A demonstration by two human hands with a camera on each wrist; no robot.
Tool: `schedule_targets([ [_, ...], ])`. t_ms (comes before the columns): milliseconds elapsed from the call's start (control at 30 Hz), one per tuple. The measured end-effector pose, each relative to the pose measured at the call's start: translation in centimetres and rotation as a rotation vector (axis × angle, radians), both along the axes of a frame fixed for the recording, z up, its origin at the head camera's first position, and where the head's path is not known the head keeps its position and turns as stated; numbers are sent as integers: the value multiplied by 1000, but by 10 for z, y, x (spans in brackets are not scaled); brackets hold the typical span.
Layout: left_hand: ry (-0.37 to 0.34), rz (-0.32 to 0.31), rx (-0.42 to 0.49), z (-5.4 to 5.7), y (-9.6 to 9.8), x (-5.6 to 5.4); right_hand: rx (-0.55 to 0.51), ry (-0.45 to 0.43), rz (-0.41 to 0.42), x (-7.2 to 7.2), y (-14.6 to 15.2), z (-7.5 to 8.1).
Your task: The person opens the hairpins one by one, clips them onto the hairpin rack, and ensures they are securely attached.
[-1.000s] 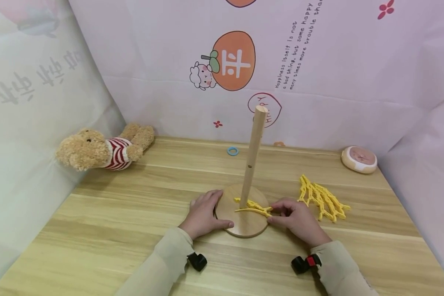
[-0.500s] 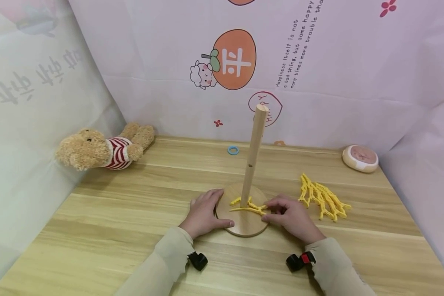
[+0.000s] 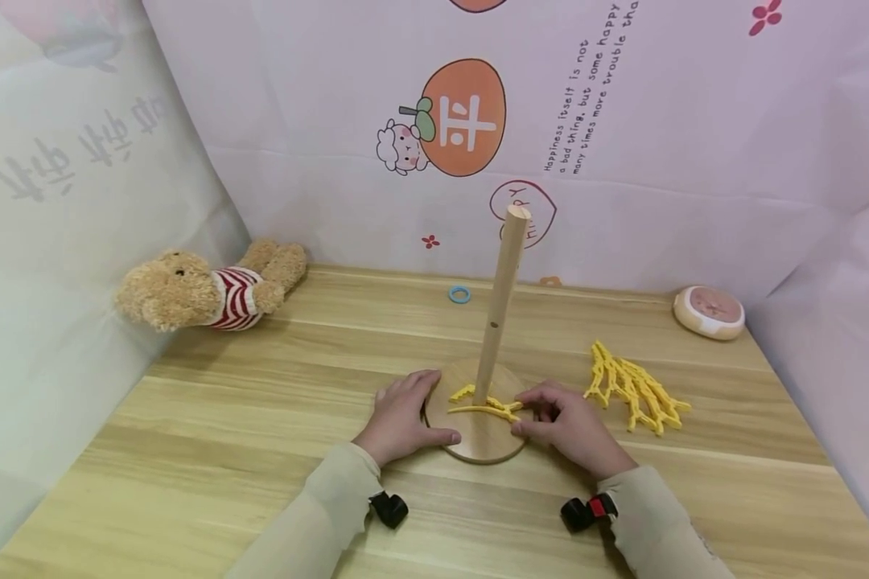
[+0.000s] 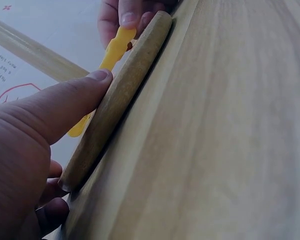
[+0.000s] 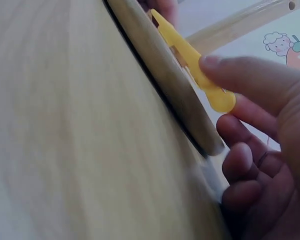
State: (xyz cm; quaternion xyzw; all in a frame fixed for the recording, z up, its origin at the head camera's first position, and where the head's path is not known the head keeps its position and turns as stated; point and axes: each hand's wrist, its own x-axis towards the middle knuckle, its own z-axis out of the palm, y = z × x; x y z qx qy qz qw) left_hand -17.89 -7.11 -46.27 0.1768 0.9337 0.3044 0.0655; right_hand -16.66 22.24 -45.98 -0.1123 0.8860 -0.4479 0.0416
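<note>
A round wooden base [image 3: 478, 447] carries an upright wooden pole [image 3: 502, 289] with a small hole in its side. My left hand [image 3: 403, 418] grips the base's left edge, thumb on top and fingers round the rim. Between thumb and fingers my right hand [image 3: 568, 422] pinches a forked yellow plastic branch [image 3: 478, 410] at its right end. Its two arms lie low over the base, one in front of the pole and the other passing behind it. In the right wrist view the yellow branch [image 5: 192, 65] slants along the disc's edge under my thumb.
Several more yellow branches [image 3: 633, 386] lie in a heap right of the base. A blue ring [image 3: 459, 295] is at the back. A teddy bear [image 3: 210, 291] lies at the left, and a small round-cornered device [image 3: 710, 312] sits back right, near the printed cloth wall.
My right hand has moved slightly left, sliding the yellow branch further across the base around the pole's foot. Over the last half second it barely moves. My left hand stays on the base.
</note>
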Motion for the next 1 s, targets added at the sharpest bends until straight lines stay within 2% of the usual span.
schedule_targets([
  [100, 5, -6, 1, -1, 0, 0, -14, -29, -2, 1, 7, 3],
  [200, 7, -5, 7, 1, 0, 0, -10, -15, -27, 2, 19, 9],
  [500, 2, 0, 10, 2, 0, 1, 67, 32, -170, 4, 65, 25],
  [800, 11, -6, 7, 1, 0, 1, 131, 65, -281, 6, 101, 29],
  [1000, -2, -3, 10, 1, -1, 2, 136, 49, -318, 7, 122, 26],
])
